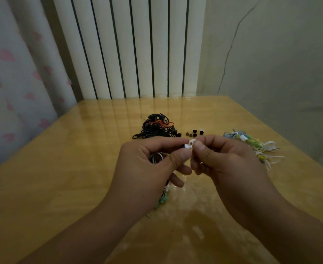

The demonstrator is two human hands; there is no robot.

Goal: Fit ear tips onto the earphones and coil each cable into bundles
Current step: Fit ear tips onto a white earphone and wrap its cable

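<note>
A: What is each hand doing?

B: The left hand (153, 161) pinches a white earbud (187, 146) between thumb and forefinger, with coiled cable (156, 157) tucked in its palm. The right hand (221, 159) pinches a white ear tip (192, 142) against the bud, above the table (61, 168).

A: How will the tip handle?

B: It looks soft, light and small, so it probably slips easily. Gripping it by the rim and rolling it over the nozzle seems safest. The bud is best held by its hard body, not the thin cable.

A: Any containers?

B: None shows. Loose dark ear tips (194, 132) lie bare on the table between a black tangle of earphones (157, 127) and a pale blue, green and white pile (252, 144).

A: And below the left hand?

B: Something teal hangs there, too blurred to name.
</note>
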